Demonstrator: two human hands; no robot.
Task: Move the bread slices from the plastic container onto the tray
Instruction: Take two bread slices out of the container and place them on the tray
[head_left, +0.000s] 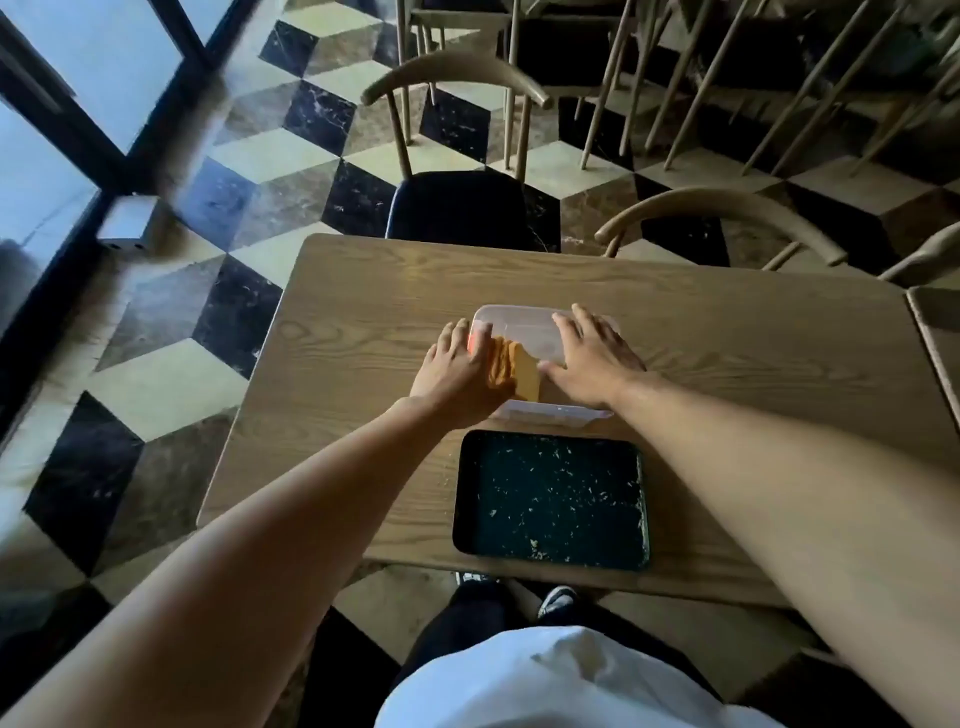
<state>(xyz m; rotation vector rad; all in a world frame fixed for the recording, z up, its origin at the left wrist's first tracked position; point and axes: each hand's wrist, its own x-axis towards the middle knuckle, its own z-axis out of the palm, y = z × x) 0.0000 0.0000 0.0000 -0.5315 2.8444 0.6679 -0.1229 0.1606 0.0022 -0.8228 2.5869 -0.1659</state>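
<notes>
Seen from above, looking down at a rectangular light-wood table on a floor of black, cream and brown cube-pattern tiles.

Near the table's middle, a clear rectangular plastic container with a frosted look, long side running away from the viewer. Inside it, against the left wall, a row of golden-brown bread slices standing on edge, the nearest pale cut face turned toward the right.

Left hand reaching in from the lower left, fingers spread and extended, palm down, resting on the container's left wall and over the left side of the bread slices — touching or just above them, hard to tell which. Not closed around anything visible; thumb side hidden.

Right hand reaching in from the lower right, flat and open, fingers splayed, laid over the container's right half, thumb pointing toward the bread slices but apart from them.

Just in front of the container, nearer the viewer, a dark rectangular tray with rounded corners, scattered with pale crumbs, no bread on it.

Beyond the table, a wooden chair with a curved back and black seat; a second curved chair back to the right. At the bottom edge, a white garment, dark trousers and a dark shoe with white trim under the table.
</notes>
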